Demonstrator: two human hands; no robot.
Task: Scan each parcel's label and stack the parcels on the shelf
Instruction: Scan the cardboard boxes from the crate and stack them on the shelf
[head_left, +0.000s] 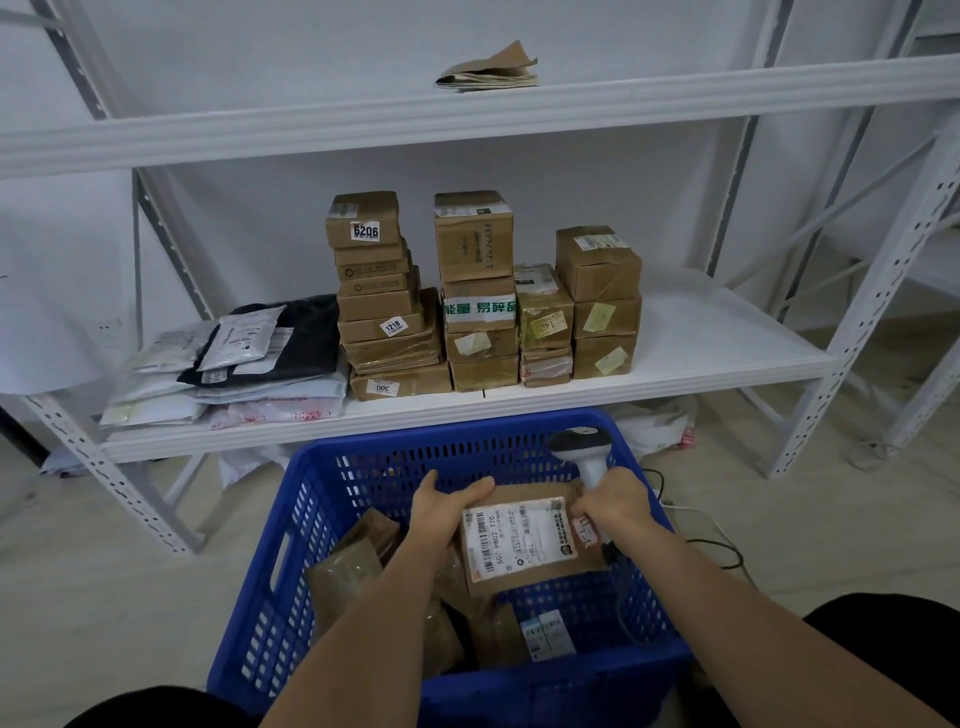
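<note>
Over the blue basket (291, 545) I hold a brown cardboard parcel (524, 571), its white label (517, 535) facing up. My left hand (441, 512) grips the parcel's left edge, thumb on top. My right hand (615, 501) grips the handle of a white barcode scanner (582, 449) and rests against the parcel's right edge. The scanner's dark head points toward the shelf. More brown parcels (358, 566) lie in the basket below. On the white shelf (701, 338) stand stacks of cardboard boxes (478, 291).
Flat mailer bags (244, 358), black and white, are piled at the shelf's left end. Folded paper (488, 70) lies on the upper shelf. The shelf's right end is bare. Scanner cable (717, 540) runs across the floor right of the basket. Grey uprights flank the shelf.
</note>
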